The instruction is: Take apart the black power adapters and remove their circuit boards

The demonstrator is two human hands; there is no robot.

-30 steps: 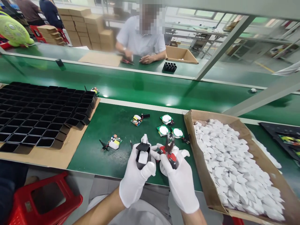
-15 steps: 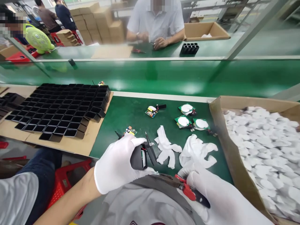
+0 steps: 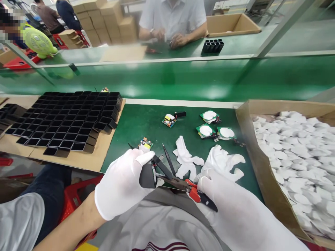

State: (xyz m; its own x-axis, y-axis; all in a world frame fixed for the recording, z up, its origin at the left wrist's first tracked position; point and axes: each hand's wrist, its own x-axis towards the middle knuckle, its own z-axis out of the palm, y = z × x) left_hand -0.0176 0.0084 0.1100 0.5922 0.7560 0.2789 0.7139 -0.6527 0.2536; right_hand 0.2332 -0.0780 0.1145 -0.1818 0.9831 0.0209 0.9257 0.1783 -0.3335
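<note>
"What changed in the left grip (image 3: pixel 121 181)?"

"A second ago it held the black case (image 3: pixel 147 177) with its opening facing up; now the case is tipped, opening toward the right."

"And the right grip (image 3: pixel 222 198)?"

"Its red-handled pliers (image 3: pixel 194 194) pointed up, apart from the case; now they point left, tips at the opening. Whether they touch is unclear."

"Anything else?"

"Loose white gloves (image 3: pixel 222 162), mostly hidden behind both hands earlier, now show on the counter (image 3: pixel 134 120)."
</note>
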